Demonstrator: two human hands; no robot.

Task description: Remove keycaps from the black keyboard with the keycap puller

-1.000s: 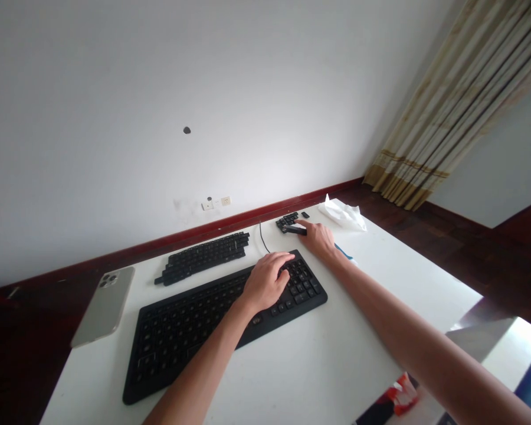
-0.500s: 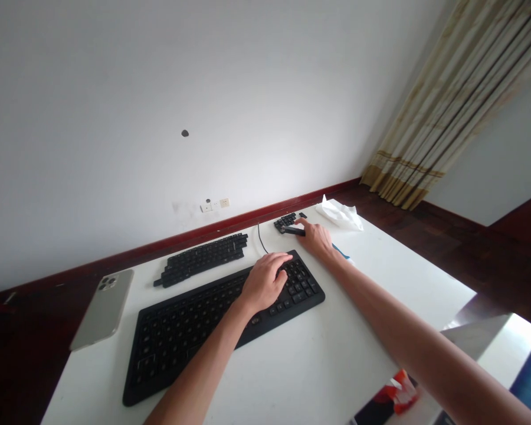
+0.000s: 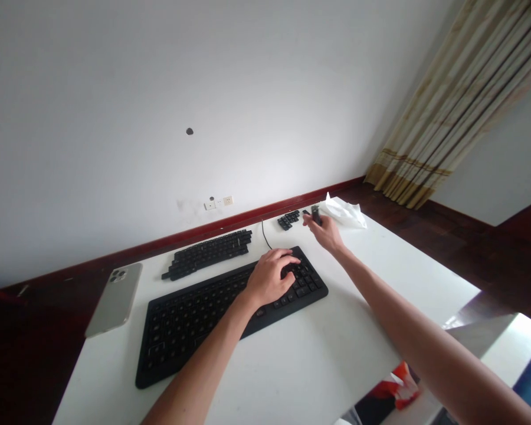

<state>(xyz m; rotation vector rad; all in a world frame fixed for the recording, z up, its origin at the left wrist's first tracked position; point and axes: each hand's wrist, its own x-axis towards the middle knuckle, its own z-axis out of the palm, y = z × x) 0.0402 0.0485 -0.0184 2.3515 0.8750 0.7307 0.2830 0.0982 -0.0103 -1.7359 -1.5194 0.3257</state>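
Observation:
A black keyboard [image 3: 181, 321] lies at a slant on the white table, many of its key positions without caps on the left and middle. My left hand [image 3: 272, 274] rests palm down on its right-hand part, fingers apart, holding nothing. Beyond the keyboard's far right corner, my right hand [image 3: 326, 231] is closed around a small black tool [image 3: 315, 215] whose end points up; its kind is not clear. Just left of those fingers is a small cluster of black keycaps [image 3: 288, 220]. Larger rows of keycaps [image 3: 210, 254] sit behind the keyboard.
A phone [image 3: 115, 300] lies camera side up at the table's left edge. Crumpled white tissue [image 3: 344, 212] sits at the far right corner. The keyboard's cable [image 3: 266, 235] runs toward the wall. A red and black packet [image 3: 393, 389] is near the front right edge.
My right hand has drawn slightly right, away from the small keycap cluster, and turned the tool from pointing left to pointing up. My left hand stays on the keyboard. The view has shifted slightly.

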